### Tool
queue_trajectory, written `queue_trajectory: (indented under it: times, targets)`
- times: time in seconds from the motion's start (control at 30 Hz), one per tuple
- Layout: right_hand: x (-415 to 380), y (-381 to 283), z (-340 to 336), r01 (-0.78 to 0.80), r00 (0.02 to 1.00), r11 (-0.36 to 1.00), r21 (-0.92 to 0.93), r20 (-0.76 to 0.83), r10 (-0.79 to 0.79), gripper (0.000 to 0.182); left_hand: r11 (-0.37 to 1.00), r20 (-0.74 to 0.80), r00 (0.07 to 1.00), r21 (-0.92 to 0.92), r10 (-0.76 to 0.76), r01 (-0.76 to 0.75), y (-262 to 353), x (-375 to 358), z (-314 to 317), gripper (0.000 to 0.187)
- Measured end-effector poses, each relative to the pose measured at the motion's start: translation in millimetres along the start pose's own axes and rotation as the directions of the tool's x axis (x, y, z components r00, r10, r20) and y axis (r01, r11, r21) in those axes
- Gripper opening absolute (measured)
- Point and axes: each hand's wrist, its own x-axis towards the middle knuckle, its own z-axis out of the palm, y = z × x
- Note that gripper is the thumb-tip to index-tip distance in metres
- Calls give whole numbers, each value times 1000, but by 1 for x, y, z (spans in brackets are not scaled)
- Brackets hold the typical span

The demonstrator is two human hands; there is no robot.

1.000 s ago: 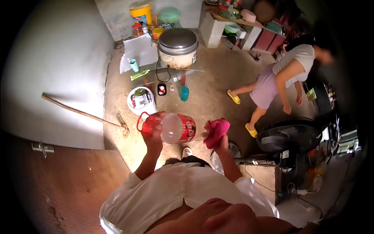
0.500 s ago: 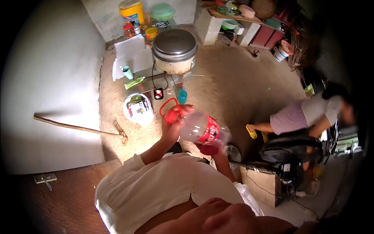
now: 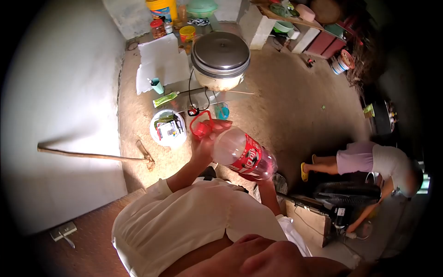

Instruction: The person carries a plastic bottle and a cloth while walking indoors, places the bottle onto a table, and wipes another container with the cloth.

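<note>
Held crosswise in front of my body is a large clear plastic bottle (image 3: 229, 147) with a red label. Its red cap (image 3: 201, 129) and red loop handle (image 3: 192, 121) are at the upper left end. My left hand (image 3: 205, 144) closes round the neck, just below the cap. From beneath, my right hand (image 3: 263, 181) grips the base end, with most of its fingers hidden by the bottle. Beyond the cap, a blue-green cup (image 3: 222, 111) stands near a white bucket (image 3: 154, 134) holding packets.
A lidded electric cooker (image 3: 220, 53) stands ahead with its cable. On the left, a wooden-handled hoe (image 3: 92, 154) leans on the wall. At right, another person (image 3: 387, 161) bends beside a black fan (image 3: 348, 193). A low counter (image 3: 258, 25) stands at the back.
The view has shifted slightly. The bottle has rolled a little, showing more of its label, and stays in both hands. The other person has bent lower, one arm reaching down.
</note>
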Motion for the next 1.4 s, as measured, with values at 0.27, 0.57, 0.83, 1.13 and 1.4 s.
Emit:
queue_trajectory:
  times: [0.27,0.57,0.83,1.13,1.4]
  targets:
    - [-32,43,-81,368,825,911,-185,-387,-412,28,942,271,956,277,112,-189,-12,35,0,26]
    - [-121,45,98,206,487,-100,-973,190,-853,29,895,783,593,386,-189,-225,-46,-25,68,33]
    - [-206,114,28,122,227,407,-905,-374,-899,45,968,872,469,221,-143,-116,-28,-103,97,28]
    - [-292,200,-33,945,223,326,-22,-686,-693,30,932,849,392,353,-354,77,-10,-161,94,27]
    - [-291,171,125,102,54,46,-994,-41,-998,33,958,892,350,251,-285,141,-33,-207,87,31]
